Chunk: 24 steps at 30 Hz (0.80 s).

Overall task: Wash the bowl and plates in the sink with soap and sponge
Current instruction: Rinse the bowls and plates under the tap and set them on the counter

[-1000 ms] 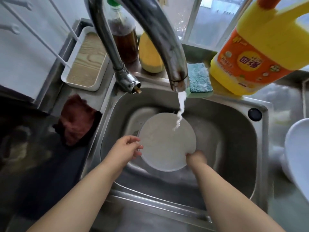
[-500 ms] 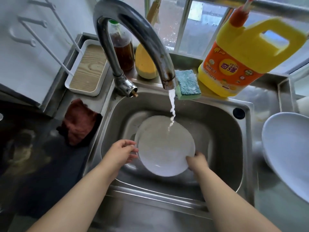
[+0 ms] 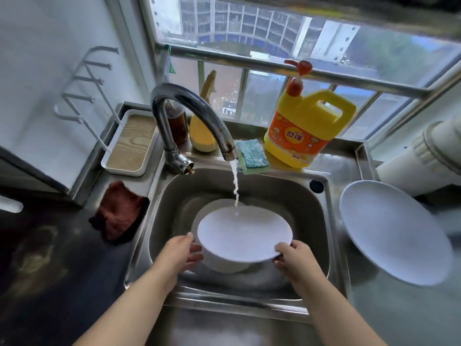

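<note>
**Plate held over sink, both hands on rim, water running**

We have the white plate (image 3: 244, 233) inside the steel sink (image 3: 321, 221), held between both hands, lifted off the basin floor and tipped a little toward us. Our left hand (image 3: 180, 253) is at the plate's left edge: thumb up beside the rim, fingers curled underneath. Our right hand (image 3: 294, 258) pinches the near-right rim, thumb on top, fingers below. So both hands are closed on the plate, on opposite sides, with the plate spanning the gap between them.

Under the plate we see another white dish (image 3: 224, 264), probably the bowl; only its near side and a bit of far rim show, so we can't tell its shape for sure. We also can't tell whether the left fingers touch it.

The faucet (image 3: 194, 113) arcs over the basin, and its water stream (image 3: 235, 186) lands on the plate's far edge, well apart from both hands.

On the ledge behind the sink: blue-green sponge (image 3: 252, 156) just right of the spout, touching the yellow detergent bottle (image 3: 304, 131). Left of the faucet are a brown bottle (image 3: 178, 126) and a white tray (image 3: 129, 143). A dark red cloth (image 3: 119, 211) sits on the counter left of the sink. A second white plate (image 3: 394, 231) lies right of the sink, away from the hands.
</note>
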Each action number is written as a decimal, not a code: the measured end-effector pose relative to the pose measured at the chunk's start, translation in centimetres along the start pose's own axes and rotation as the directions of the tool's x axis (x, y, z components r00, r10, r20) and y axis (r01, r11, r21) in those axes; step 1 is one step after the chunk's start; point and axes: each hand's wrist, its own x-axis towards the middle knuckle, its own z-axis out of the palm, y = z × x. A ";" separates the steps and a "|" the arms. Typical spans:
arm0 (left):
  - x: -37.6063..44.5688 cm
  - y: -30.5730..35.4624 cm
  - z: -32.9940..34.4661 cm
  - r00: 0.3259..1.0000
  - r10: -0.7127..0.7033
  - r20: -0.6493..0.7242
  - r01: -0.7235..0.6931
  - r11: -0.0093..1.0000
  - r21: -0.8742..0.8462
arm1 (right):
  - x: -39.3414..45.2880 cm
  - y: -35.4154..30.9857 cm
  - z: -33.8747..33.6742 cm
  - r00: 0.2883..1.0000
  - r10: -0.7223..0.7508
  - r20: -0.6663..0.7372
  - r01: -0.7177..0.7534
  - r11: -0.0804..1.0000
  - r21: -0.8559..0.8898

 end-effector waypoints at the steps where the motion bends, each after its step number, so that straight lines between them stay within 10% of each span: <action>1: -0.4 0.4 0.4 0.999 -0.008 0.033 0.008 1.000 0.001 | -0.6 -0.3 -0.2 1.000 -0.011 -0.001 0.011 1.000 0.017; 11: -1.7 2.9 3.1 0.985 0.087 0.146 -0.077 0.994 -0.075 | -2.4 0.3 -1.5 0.994 -0.106 -0.028 0.109 0.986 0.130; 24: -3.3 3.9 2.0 0.912 0.408 -0.030 -0.409 0.904 -0.126 | 0.9 0.0 1.4 0.982 0.053 0.183 -0.109 0.944 0.311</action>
